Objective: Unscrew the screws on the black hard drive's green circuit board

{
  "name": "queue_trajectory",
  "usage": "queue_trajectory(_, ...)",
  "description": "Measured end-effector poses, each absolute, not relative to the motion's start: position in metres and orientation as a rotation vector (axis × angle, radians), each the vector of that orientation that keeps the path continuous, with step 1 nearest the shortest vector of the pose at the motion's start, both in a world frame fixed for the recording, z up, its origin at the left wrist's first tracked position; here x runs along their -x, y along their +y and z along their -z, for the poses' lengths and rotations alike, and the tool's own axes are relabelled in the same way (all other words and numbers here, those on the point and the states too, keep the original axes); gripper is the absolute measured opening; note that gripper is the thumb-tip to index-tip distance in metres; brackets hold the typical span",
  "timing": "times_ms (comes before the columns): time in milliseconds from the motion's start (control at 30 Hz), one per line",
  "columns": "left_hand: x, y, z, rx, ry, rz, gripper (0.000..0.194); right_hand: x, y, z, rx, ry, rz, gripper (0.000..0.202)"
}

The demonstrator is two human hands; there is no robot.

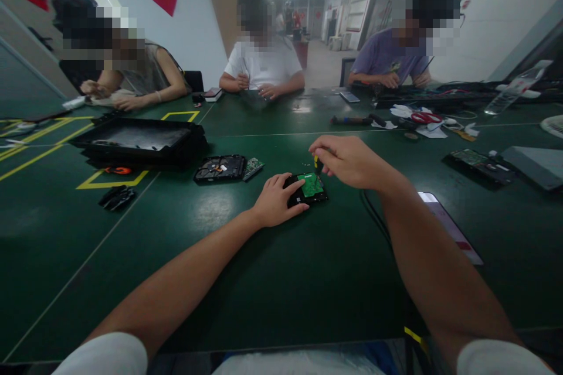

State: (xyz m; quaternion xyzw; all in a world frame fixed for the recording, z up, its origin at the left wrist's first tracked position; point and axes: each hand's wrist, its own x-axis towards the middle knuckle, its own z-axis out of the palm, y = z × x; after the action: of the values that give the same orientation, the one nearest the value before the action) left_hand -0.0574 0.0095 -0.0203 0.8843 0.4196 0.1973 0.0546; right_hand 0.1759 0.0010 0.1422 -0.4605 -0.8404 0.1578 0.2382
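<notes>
In the head view, a hard drive (301, 200) is lying on the worktop (211, 287) with its green circuit board (311, 187) facing up. The left hand (275, 202) is spreading its fingers over the left end, the thumb lying along the near edge. Above the right side, the right hand (349, 159) is pinching a downward-pointing screwdriver (317, 164) in its fingers.
</notes>
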Motion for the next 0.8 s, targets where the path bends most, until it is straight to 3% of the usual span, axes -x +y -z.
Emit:
queue_trajectory(100,0.0572,0.0097,0.0207,-2.674,1.272,-0.603,0.076,-0.1786,-0.0011,-0.1454,1.270,-2.286,-0.561,0.029)
queue_trajectory(400,0.0577,0.0089,0.0204,-2.675,1.266,-0.598,0.076,-0.1771,0.0048,-0.1430,1.441,-2.232,-0.156,0.020)
queue_trajectory(800,0.0568,0.0101,0.0224,-2.682,1.270,-0.619,0.077,-0.1726,0.0014,-0.1420,1.323,-2.251,-0.319,0.027)
